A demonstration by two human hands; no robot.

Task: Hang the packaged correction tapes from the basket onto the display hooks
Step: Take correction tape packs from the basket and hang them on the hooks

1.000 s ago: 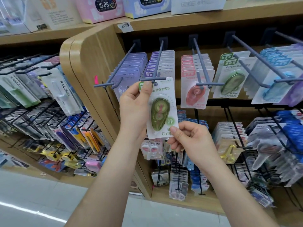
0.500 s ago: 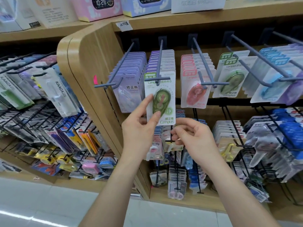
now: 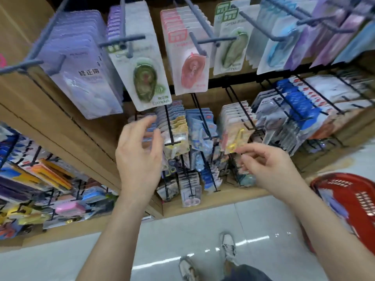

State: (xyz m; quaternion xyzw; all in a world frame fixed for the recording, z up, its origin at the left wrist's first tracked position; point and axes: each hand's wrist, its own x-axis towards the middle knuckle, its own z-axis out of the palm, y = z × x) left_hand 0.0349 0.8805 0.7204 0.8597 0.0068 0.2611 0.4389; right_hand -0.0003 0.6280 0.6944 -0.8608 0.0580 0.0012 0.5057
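Hung on a hook [image 3: 123, 40], upper centre: green correction tape [image 3: 145, 80]. Hovered below, empty and loosely open: left hand [image 3: 139, 157], right hand [image 3: 267, 167]. Stood lower right: red basket [image 3: 345, 183].

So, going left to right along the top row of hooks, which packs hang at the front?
Lilac pack → green correction tape pack → pink pack → second green pack → blue pack.
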